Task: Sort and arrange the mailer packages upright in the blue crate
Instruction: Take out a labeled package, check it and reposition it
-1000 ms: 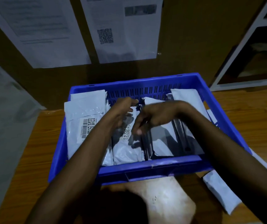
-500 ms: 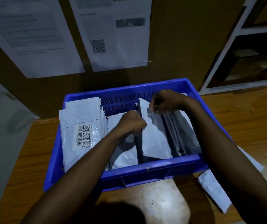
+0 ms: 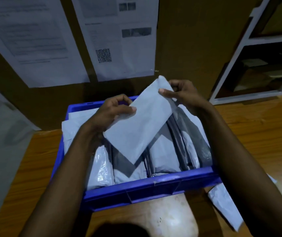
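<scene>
Both hands are on one grey mailer [image 3: 140,125], held tilted above the blue crate [image 3: 154,189], top corner pointing to one o'clock. The left hand [image 3: 113,112] pinches its edge at ten o'clock, thumb on the face. The right hand [image 3: 186,96] pinches the top at one o'clock. Below, packed mailers [image 3: 164,158] stand on edge in the crate. A loose mailer [image 3: 225,207] lies on the wooden table [image 3: 256,134], four o'clock of the crate.

Grey mailer [image 3: 136,127] tilted above blue crate [image 3: 154,187]; other mailers [image 3: 162,158] upright inside.
</scene>
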{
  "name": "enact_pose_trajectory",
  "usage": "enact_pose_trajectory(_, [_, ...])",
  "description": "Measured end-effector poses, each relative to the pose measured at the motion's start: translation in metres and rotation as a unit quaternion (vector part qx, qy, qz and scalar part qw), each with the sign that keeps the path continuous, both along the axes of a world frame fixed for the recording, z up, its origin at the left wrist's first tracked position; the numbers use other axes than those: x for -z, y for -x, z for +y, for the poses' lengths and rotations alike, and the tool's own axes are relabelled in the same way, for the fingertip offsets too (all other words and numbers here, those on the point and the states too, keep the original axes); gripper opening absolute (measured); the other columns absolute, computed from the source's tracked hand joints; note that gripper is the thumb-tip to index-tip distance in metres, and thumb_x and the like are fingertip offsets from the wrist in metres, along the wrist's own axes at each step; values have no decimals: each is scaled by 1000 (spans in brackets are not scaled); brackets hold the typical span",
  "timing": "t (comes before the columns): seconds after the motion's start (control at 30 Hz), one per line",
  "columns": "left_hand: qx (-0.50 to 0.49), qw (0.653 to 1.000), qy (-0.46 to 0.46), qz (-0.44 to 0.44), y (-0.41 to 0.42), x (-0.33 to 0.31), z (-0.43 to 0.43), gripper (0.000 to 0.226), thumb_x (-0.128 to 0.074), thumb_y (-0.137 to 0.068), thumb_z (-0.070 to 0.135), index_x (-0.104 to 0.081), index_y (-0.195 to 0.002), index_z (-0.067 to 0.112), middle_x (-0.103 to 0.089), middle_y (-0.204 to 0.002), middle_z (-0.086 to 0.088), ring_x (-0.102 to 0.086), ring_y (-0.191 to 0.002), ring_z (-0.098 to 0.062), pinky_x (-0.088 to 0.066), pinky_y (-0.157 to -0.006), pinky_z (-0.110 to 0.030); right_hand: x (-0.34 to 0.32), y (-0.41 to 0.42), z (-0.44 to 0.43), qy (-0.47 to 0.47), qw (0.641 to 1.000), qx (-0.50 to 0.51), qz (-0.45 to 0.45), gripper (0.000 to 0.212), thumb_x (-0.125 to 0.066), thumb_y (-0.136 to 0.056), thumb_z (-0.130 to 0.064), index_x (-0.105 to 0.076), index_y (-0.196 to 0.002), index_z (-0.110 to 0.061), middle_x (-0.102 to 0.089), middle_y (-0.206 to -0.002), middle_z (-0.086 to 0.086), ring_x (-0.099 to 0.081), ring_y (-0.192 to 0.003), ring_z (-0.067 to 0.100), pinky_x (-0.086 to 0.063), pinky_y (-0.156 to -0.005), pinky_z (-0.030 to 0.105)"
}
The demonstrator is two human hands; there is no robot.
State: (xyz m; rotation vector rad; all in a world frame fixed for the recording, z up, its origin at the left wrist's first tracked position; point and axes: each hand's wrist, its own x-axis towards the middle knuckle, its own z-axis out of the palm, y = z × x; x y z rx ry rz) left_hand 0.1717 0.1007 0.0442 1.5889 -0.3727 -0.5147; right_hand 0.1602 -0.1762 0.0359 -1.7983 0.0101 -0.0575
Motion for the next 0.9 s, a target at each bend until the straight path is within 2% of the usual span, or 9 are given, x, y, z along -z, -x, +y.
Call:
enact_pose_trajectory(0.07, [52, 999, -2, 3, -10, -5, 16, 44, -79, -77, 7, -62, -117, 2, -73, -106, -13, -72, -92, -22, -59, -73, -29, -2, -1, -3, -80, 994, 68, -26, 20, -77, -92, -21, -74, -107, -8, -79, -97, 7, -74, -83, 20, -61, -66, 35])
enact_pose_trajectory(0.13, [41, 999, 9, -19, -16, -5, 24, 49, -73, -81, -6, -61, -127, 6, -76, -109, -3, -73, -96, -16, -60, -73, -26, -1, -2, -7, -117, 985, 114, -44, 19, -76, -93, -20, -74, -108, -9, -80, -96, 1, -76, -83, 18, -62, -69, 38])
enact_pose_trajectory(0.3, [-155, 980, 121, -27, -38, 6, 14, 39, -68, -89, -4, -62, -128, -4, -75, -113, -15, -73, -100, -29, -62, -78, -36, 0, -5, -6, -145, 979, 134, -43, 26, -75, -93, -22, -72, -115, -8, -80, -100, -1, -76, -87, 15, -60, -65, 32])
enact_pose_trajectory(0.47, [-271, 943, 60, -186, -46, 5, 0, 25, -66, -97, 5, -62, -119, -5, -72, -87, 7, -70, -76, 0, -54, -64, -17, 2, -5, -3, -139, 977, 148, -73, 28, -79, -91, -26, -74, -109, -6, -72, -92, 25, -61, -81, 32, -46, -65, 38])
enact_pose_trajectory(0.53, [-294, 930, 54, -214, -48, 3, 0, 29, -68, -96, 7, -58, -121, -5, -70, -94, 6, -70, -80, 0, -55, -67, -17, 3, -5, -2, -131, 975, 158, -82, 27, -79, -91, -28, -75, -106, -6, -65, -92, 36, -54, -83, 32, -40, -64, 41])
enact_pose_trajectory(0.63, [-294, 921, 80, -245, -44, 6, 6, 41, -68, -96, 7, -46, -131, 5, -65, -118, -9, -72, -100, -16, -59, -81, -25, 0, -4, -2, -153, 968, 176, -93, 25, -79, -90, -22, -77, -108, -4, -77, -97, 21, -68, -81, 26, -52, -68, 34])
enact_pose_trajectory(0.73, [-260, 904, 48, -335, -35, 13, 14, 41, -60, -101, 8, -40, -137, 12, -58, -91, -23, -56, -67, -20, -46, -60, -25, 1, -6, -5, -149, 966, 189, -91, 25, -81, -89, -27, -78, -103, -7, -77, -100, 19, -67, -82, 27, -49, -65, 36])
enact_pose_trajectory(0.8, [-215, 896, 6, -388, -30, 15, 18, 30, -52, -105, 6, -49, -134, 12, -53, -82, -20, -42, -59, -21, -36, -55, -27, 1, -5, -7, -137, 967, 193, -93, 25, -80, -90, -30, -78, -101, -8, -77, -96, 17, -64, -73, 29, -48, -55, 33])
enact_pose_trajectory(0.9, [-150, 885, -55, -438, -25, 11, 22, 41, -41, -99, -14, -63, -127, 7, -69, -114, -5, -56, -80, -4, -43, -75, -18, 0, -3, -9, -135, 967, 186, -108, 28, -79, -91, -30, -76, -102, -5, -75, -84, 11, -54, -56, 27, -43, -42, 26])
